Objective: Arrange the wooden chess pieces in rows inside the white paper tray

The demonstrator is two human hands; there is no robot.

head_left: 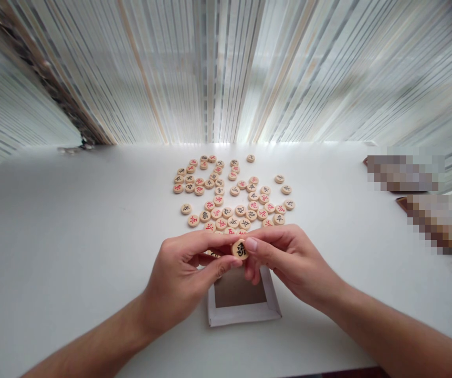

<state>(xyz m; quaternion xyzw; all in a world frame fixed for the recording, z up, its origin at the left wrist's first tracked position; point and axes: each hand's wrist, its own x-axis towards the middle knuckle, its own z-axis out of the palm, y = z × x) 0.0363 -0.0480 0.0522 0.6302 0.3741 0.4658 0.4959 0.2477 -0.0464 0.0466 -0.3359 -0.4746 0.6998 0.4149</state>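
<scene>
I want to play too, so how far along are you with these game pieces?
Done: the part of the box I can see is bare brown, so little looks finished. In hand: one wooden piece, held by the left hand and right hand over the box. Left: the many pieces lying on the table.

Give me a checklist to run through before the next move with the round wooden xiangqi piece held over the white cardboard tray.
Round wooden xiangqi piece pinched between left hand and right hand: ok.
Black character on the held piece facing the camera: ok.
Loose round wooden pieces with red and black characters lying flat on the white table: ok.
Shallow white cardboard tray flat on the table below the hands: ok.
Far end of the tray's inside, hidden by the hands: cannot tell.
</scene>
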